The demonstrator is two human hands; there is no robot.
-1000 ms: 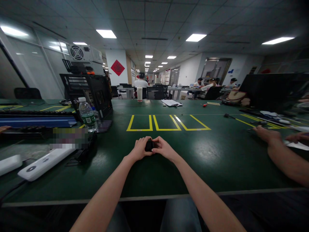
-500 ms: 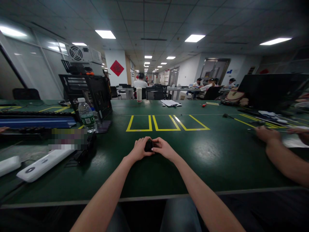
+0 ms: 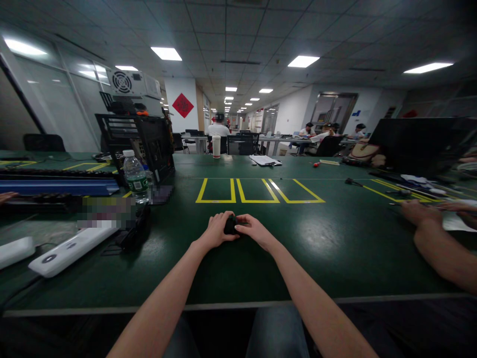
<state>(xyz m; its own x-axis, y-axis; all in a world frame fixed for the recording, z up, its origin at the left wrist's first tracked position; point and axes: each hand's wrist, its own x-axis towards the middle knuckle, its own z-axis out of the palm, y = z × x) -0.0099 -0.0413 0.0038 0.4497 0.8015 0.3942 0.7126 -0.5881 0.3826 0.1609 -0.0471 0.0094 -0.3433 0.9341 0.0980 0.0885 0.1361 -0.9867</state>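
A small black object [image 3: 230,226] is held between my two hands, low over the green table [image 3: 257,273]; its exact kind cannot be made out. My left hand [image 3: 216,230] wraps round its left side, fingers over the top and thumb below. From the right, my right hand [image 3: 255,230] pinches it with the thumb and fingertips. Much of the object is hidden by my fingers. Just beyond my hands, yellow tape outlines [image 3: 257,201] mark the tabletop.
On the left stand a water bottle [image 3: 135,178], an open black computer case [image 3: 139,141] and a white power strip [image 3: 72,251]. Farther back are a white cup [image 3: 216,146] and a clipboard with paper [image 3: 265,160]. A co-worker's hands [image 3: 423,214] work at the right.
My hands stay almost in place, with a slight shift of the right fingers on the black object. The co-worker's hands on the right have moved slightly rightward. The view has shifted a little.
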